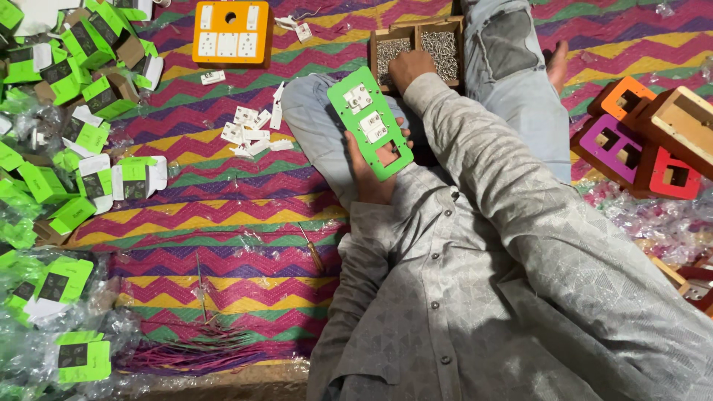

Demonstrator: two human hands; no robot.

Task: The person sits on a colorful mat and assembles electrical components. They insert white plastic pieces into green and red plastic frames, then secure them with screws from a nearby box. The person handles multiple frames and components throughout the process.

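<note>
While the left hand (369, 172) grips the green plate (370, 122) from below over the lap, the right hand (408, 68) reaches beyond the plate, fingers curled into the screw box (420, 46).

Green switch plate (370, 122) with white switch modules, gripped in left hand (369, 177). Just past the right hand (409, 68) fingertips: brown cardboard box (418, 46) of silvery screws. Sleeves and shirt (475, 297) pale grey, woven triangle pattern; trousers light blue-grey. Mat (223, 215) zigzag-striped in magenta, yellow, green, purple. Well left of the fingers: white loose modules (252, 134), orange plate (231, 33) with white switches, green-and-white cartons (82, 82) with black patches. Well right: orange, purple, red boxes (639, 141). Pink wire bundle (193, 353).
</note>
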